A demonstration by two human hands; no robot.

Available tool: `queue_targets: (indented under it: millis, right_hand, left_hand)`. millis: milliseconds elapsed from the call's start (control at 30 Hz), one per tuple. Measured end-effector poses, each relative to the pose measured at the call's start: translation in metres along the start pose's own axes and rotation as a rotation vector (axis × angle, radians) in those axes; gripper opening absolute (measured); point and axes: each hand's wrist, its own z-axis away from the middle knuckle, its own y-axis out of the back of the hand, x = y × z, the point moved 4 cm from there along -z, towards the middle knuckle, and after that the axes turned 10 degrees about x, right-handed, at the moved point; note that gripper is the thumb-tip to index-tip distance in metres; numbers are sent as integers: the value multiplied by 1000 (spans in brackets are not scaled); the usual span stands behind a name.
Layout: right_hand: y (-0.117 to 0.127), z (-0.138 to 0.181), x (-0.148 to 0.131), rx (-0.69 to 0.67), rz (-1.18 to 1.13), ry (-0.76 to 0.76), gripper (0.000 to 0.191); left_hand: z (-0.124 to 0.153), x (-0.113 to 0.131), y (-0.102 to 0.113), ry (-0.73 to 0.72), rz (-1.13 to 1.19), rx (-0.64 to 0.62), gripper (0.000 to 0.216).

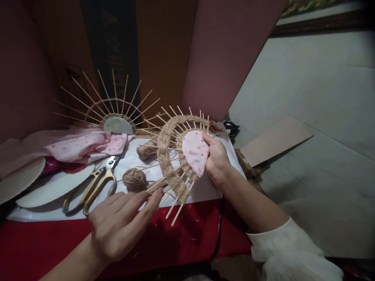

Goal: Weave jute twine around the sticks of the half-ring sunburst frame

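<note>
My right hand [217, 158] grips a half-round woven piece by its pink-spotted fabric centre [195, 150], thumb on the front face. Thin wooden sticks fan out from this centre through a wide band of woven jute twine [166, 156]. At the band's lower left, my left hand [123, 220] has its fingertips pinched together on jute twine beside the stick ends. Exactly how the strand runs between those fingers is hard to make out. Behind my left hand lie a ball of jute twine [134, 178] and gold-handled scissors [95, 183].
A second stick fan [118, 125] with a pale half-round centre leans at the back. Pink-spotted cloth [88, 146], white curved pieces [55, 191] and another twine roll [146, 149] lie on white paper over a red cloth [187, 234]. A flat board [277, 140] stands at right.
</note>
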Motion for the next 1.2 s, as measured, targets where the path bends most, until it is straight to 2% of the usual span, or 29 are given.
queue_targets:
  millis: [67, 267, 400, 567, 667, 867, 1033, 1100, 1200]
  right_hand:
    - [-1, 3, 0, 7, 4, -14, 17]
    - [-4, 4, 1, -72, 34, -11, 15]
    - [-1, -2, 3, -111, 8, 6, 11]
    - [0, -6, 3, -165, 19, 45, 9]
    - [0, -4, 1, -151, 10, 63, 10]
    - [0, -2, -1, -50, -2, 83, 11]
    - [2, -10, -3, -130, -60, 176, 6]
    - [3, -14, -3, -140, -67, 210, 7]
    - [4, -17, -3, -128, -62, 216, 8]
  left_hand:
    - [0, -1, -3, 44, 16, -4, 29]
    - [-3, -7, -12, 338, 254, 48, 16]
    - [-3, -9, -14, 505, 352, 6, 28]
    - [-4, -9, -14, 549, 402, 6, 28]
    - [-3, -9, -14, 580, 408, 1, 25]
    - [8, -13, -14, 802, 513, -7, 26]
    - [13, -13, -11, 923, 517, -11, 18]
    - [13, -13, -8, 930, 476, -34, 17]
    - [11, -11, 0, 826, 380, -30, 18]
